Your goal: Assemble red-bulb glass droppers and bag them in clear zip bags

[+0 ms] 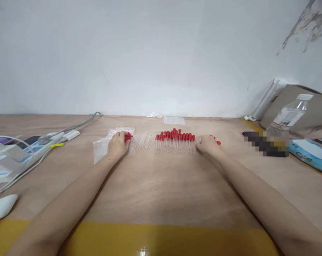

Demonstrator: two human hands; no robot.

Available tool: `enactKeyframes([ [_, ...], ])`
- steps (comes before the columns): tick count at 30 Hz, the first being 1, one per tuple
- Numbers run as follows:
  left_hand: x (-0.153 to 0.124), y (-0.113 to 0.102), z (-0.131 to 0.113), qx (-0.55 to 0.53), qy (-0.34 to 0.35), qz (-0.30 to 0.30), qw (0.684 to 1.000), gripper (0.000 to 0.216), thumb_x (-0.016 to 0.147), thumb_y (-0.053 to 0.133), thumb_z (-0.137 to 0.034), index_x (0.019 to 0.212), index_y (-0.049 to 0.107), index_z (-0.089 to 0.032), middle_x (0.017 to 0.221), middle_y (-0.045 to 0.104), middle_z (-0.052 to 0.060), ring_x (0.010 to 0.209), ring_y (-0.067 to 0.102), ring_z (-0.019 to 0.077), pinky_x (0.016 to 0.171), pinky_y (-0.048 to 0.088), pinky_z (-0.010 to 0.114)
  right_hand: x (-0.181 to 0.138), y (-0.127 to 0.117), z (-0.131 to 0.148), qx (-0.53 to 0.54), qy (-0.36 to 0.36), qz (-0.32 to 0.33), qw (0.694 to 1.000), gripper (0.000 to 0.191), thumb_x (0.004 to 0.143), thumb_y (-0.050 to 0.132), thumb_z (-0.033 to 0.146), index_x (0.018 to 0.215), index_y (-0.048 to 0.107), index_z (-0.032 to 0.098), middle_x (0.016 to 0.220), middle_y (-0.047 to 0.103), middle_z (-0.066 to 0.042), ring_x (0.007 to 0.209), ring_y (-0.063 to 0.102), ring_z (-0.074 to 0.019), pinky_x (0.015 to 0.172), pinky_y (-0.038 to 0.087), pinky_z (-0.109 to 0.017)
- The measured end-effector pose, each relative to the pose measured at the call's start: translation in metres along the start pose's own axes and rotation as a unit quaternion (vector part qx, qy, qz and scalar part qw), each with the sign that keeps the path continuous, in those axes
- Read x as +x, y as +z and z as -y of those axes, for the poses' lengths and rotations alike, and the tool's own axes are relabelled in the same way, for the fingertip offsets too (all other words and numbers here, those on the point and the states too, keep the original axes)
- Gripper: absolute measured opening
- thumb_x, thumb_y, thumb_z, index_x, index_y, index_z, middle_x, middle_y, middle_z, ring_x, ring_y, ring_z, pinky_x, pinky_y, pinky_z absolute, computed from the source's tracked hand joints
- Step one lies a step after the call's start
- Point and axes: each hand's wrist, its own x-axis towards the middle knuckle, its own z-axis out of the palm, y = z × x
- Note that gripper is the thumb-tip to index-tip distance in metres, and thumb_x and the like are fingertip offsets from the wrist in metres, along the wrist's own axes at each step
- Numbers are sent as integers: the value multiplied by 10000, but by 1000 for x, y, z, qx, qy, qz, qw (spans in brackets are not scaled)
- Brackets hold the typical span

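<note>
A row of glass droppers with red rubber bulbs [174, 137] lies mid-table, tips toward me. To its left is a batch of bare clear glass tubes [144, 141]. My left hand [117, 145] rests over clear plastic bags [100, 148], its fingers curled around loose red rubber bulbs [128, 136]. How many bulbs it grips is hidden. At the right end of the dropper row, my right hand [207, 144] is closed in a pinch. Something clear shows by its fingertips, too small to make out. More red bulbs [218, 142] show just behind that hand.
A power strip [35, 147] with cables and a white spoon-shaped object [3, 207] are at left. On the right are a plastic bottle [291, 113], a blue packet [310, 156] and a grey-brown case [278, 101]. A white wall [150, 57] bounds the table's back.
</note>
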Motion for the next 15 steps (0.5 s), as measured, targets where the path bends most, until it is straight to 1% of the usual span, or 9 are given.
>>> enactKeyframes([
  [3, 1, 1, 1, 12, -5, -2, 1000, 293, 808, 436, -288, 1062, 513, -162, 968, 569, 113, 922, 528, 264, 717, 421, 335, -2, -4, 4, -10, 12, 20, 1000, 216, 741, 499, 248, 619, 622, 121, 596, 612, -134, 630, 585, -222, 561, 398, -281],
  [6, 2, 2, 1, 19, -7, 3, 1000, 250, 812, 427, -286, 1012, 543, -190, 946, 574, 95, 905, 532, 261, 686, 415, 329, -4, -8, 7, -14, 27, 33, 999, 288, 788, 439, 289, 625, 612, 127, 566, 602, -133, 620, 587, -220, 555, 394, -277],
  [8, 3, 1, 1, 21, -7, -5, 1000, 230, 814, 430, -308, 973, 558, -202, 918, 573, 84, 882, 532, 260, 675, 408, 333, -5, -10, 9, -23, 38, 25, 999, 293, 799, 416, 287, 645, 606, 125, 595, 611, -146, 633, 591, -227, 559, 389, -282],
  [11, 3, -1, -1, 21, -2, -55, 998, 218, 808, 454, -341, 911, 580, -196, 906, 552, 86, 896, 514, 265, 739, 393, 356, -7, -12, 12, -23, 31, -34, 999, 226, 802, 405, 242, 759, 587, 115, 741, 634, -170, 686, 594, -238, 572, 377, -290],
  [13, 2, -4, -8, -12, 15, -90, 996, 197, 801, 471, -330, 870, 582, -182, 911, 539, 86, 914, 503, 251, 789, 383, 352, -10, -13, 16, 13, -2, -85, 996, 200, 820, 392, 232, 852, 553, 117, 800, 633, -160, 717, 589, -232, 581, 374, -284],
  [15, -3, -9, -21, -84, 62, -93, 990, 168, 798, 477, -303, 839, 572, -171, 886, 542, 73, 887, 512, 217, 789, 391, 322, -15, -13, 21, 78, -57, -121, 988, 176, 836, 395, 241, 895, 520, 133, 789, 629, -123, 715, 582, -213, 592, 379, -273],
])
